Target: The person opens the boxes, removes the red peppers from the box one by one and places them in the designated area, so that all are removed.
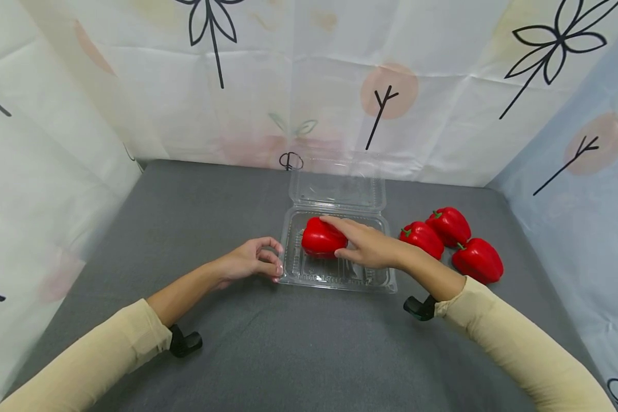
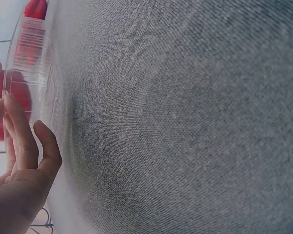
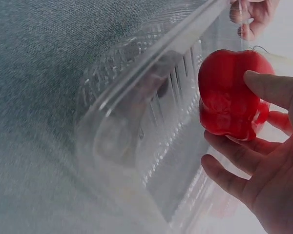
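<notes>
A clear plastic clamshell container (image 1: 321, 280) lies unfolded on the grey cloth, its lid (image 1: 340, 191) tipped back against the patterned curtain. With thumb and fingertips, my left hand (image 1: 248, 261) pinches the left rim of the container's base. My right hand (image 1: 369, 245) grips a glossy red bell pepper (image 1: 321, 238) over the left half of the base. In the right wrist view, the thumb lies on one side of this bell pepper (image 3: 229, 92) and fingers on the other. Whether the pepper touches the container's floor, I cannot tell.
Three more red bell peppers sit in a cluster to the right: one at the back (image 1: 449, 226), one partly behind my right forearm (image 1: 421, 238), one in front (image 1: 478, 261). White patterned curtains (image 1: 432, 131) enclose the grey cloth-covered table (image 1: 298, 349) at the back and sides.
</notes>
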Demonstrator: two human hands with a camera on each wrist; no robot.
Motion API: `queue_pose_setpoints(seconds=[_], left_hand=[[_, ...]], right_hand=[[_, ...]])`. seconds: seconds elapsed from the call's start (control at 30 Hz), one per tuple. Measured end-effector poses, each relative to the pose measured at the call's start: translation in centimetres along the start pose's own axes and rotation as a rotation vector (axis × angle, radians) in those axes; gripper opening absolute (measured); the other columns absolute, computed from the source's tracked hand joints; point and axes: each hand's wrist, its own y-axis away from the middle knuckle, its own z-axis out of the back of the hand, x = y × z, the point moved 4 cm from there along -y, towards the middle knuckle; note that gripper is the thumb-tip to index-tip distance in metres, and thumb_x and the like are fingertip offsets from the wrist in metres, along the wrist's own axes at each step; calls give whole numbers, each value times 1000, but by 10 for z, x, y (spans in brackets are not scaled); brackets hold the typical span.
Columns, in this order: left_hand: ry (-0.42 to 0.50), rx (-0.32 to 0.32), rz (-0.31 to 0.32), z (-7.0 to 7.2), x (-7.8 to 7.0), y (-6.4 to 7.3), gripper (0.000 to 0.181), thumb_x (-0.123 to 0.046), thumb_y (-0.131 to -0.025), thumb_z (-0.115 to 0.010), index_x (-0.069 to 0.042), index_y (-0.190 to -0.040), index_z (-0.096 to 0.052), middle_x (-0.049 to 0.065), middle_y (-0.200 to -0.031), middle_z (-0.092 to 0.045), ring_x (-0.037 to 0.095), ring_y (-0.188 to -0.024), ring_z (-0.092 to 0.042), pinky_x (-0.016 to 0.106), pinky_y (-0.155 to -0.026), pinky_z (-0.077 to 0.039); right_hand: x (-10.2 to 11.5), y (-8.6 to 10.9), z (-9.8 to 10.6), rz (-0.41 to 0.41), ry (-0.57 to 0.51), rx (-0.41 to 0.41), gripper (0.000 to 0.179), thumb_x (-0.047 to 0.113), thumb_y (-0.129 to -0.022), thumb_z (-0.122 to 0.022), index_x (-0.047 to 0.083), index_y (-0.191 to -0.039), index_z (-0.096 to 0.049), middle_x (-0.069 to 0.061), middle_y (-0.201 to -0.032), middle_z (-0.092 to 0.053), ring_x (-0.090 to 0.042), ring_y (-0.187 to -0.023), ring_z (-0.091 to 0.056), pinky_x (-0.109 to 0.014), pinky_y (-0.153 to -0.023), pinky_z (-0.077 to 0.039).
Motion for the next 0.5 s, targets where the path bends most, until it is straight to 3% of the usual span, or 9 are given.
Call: queue_pose_setpoints(seconds=[0.5], left_hand=[[2,3,-27,-3,-2,0,37,3,-89,-69,1,-117,-45,6,-84,-68,19,-76,-67,41,-83,-56]], right_hand=[[-21,53,29,-36,-38,-97,82,17,-91,-72,15,-157,-24,-10,-156,-36,-31,-137,-41,-54,-100,-46]])
